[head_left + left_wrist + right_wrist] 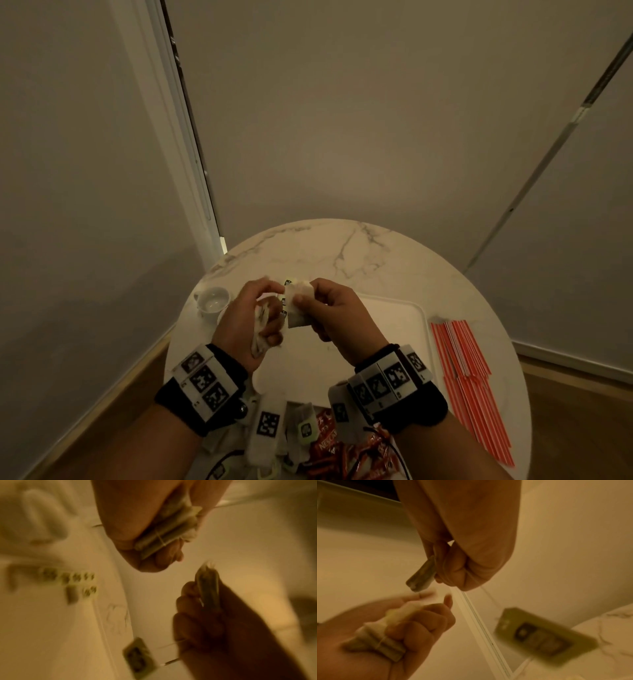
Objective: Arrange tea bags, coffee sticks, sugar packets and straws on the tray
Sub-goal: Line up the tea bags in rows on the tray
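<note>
Over the white tray (407, 318) on the marble bench (342, 253), the left hand (246, 318) has its grip curled round a bunch of tea bags (164, 534). The right hand (337, 308) pinches one tea bag (298, 305). Red straws (469, 370) lie at 3 o'clock, coffee sticks (329, 452) at 6.

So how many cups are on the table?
1: a white cup stands near the left edge of the round marble table, just beyond the left hand. That hand could hide another.

1 tray (416, 310), 1 cup (213, 299), perhaps 20 straws (469, 373)
</note>
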`<state>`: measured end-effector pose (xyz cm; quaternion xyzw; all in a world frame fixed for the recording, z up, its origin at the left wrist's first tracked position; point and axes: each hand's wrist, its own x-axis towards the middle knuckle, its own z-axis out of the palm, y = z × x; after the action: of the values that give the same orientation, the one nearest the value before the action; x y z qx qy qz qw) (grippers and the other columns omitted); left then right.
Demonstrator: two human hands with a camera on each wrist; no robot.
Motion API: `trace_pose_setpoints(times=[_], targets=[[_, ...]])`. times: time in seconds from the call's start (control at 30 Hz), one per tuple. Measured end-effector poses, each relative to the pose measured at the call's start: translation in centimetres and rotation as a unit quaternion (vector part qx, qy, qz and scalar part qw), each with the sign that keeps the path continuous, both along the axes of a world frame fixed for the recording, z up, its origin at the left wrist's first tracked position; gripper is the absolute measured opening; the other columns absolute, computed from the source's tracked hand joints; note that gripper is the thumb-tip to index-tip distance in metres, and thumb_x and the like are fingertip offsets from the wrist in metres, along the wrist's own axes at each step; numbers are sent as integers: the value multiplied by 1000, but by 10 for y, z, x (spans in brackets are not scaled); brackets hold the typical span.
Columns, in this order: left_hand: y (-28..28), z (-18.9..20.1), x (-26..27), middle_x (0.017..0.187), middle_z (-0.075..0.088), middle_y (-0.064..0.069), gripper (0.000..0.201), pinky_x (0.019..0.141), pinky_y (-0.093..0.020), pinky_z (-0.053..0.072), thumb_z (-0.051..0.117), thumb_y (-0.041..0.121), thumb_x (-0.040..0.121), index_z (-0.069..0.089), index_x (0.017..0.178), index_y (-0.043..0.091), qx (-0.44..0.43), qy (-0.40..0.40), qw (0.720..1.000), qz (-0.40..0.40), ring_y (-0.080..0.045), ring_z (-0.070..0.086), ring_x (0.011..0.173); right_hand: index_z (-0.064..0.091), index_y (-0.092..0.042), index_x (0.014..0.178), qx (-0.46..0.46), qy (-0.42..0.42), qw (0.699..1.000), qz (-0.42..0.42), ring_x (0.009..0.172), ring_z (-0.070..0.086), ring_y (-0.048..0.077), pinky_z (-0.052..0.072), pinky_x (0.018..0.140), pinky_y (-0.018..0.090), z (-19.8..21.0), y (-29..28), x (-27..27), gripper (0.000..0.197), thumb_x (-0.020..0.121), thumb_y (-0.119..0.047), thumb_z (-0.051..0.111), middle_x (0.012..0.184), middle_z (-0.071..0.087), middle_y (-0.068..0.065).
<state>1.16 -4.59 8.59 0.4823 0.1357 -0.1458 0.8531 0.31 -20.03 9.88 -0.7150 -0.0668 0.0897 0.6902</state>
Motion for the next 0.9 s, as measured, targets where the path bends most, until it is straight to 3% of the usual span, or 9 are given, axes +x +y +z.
trace_pose_setpoints(times=[0.07,0.13,0.23,0.37,0.43,0.53,0.67,0.77,0.9], targets=[[-4,0,-2,67,49,-12,24,43,-22,29,61,35,86,60,84,11,99,-73,992,-25,-23,35,49,60,-6,79,-28,-9,1000,1,48,38,9,32,44,21,4,-1,0,19,92,-19,62,60,49,1],[-7,3,-6,74,54,-14,20,45,-24,32,62,28,88,66,90,8,158,-125,979,-26,-26,40,56,58,0,83,-63,-23,998,-3,47,41,7,34,46,21,5,-1,0,26,90,-24,66,65,51,4],[-6,11,-5,61,56,-2,13,41,-22,35,60,16,90,69,87,8,196,-140,969,55,-11,46,47,59,-8,89,-59,-23,998,-28,46,46,8,36,46,22,2,0,-2,17,85,-19,71,72,56,-1],[-2,15,0,59,58,7,12,41,-15,38,62,15,90,71,90,8,256,-169,945,112,-2,50,43,62,-3,92,-12,-1,999,-34,45,44,11,37,45,21,-10,-4,-15,11,94,-13,59,75,60,10],[0,18,2,53,58,9,12,42,-20,38,62,17,90,71,91,9,260,-168,942,133,-4,48,41,65,-6,90,-50,-4,999,6,50,47,11,41,51,20,-18,-5,-23,15,96,-14,54,70,62,3],[-2,25,3,52,59,-4,13,45,-25,44,61,17,91,69,91,8,189,-137,964,129,-26,54,42,69,-16,93,-97,2,993,65,61,54,11,47,62,21,-33,-3,-31,18,98,-14,51,68,62,-4],[-9,27,-2,60,44,-10,17,35,-20,30,55,16,93,64,91,1,102,-113,986,73,-11,32,35,71,-10,96,-35,94,991,92,60,50,14,50,64,31,-49,-1,-27,20,97,-16,52,64,53,-5],[-8,23,-5,58,38,-10,17,36,-20,29,56,17,93,63,89,2,121,-122,984,41,-12,30,37,72,-6,96,33,184,980,75,50,40,14,40,48,27,-49,-3,-20,23,98,-15,51,64,43,-1],[-5,19,-11,45,47,0,15,37,-21,31,60,17,91,68,80,10,221,-163,962,-7,-12,35,34,65,3,93,68,217,973,42,42,27,12,23,44,22,-41,-10,1,18,97,-8,51,52,32,-1]])
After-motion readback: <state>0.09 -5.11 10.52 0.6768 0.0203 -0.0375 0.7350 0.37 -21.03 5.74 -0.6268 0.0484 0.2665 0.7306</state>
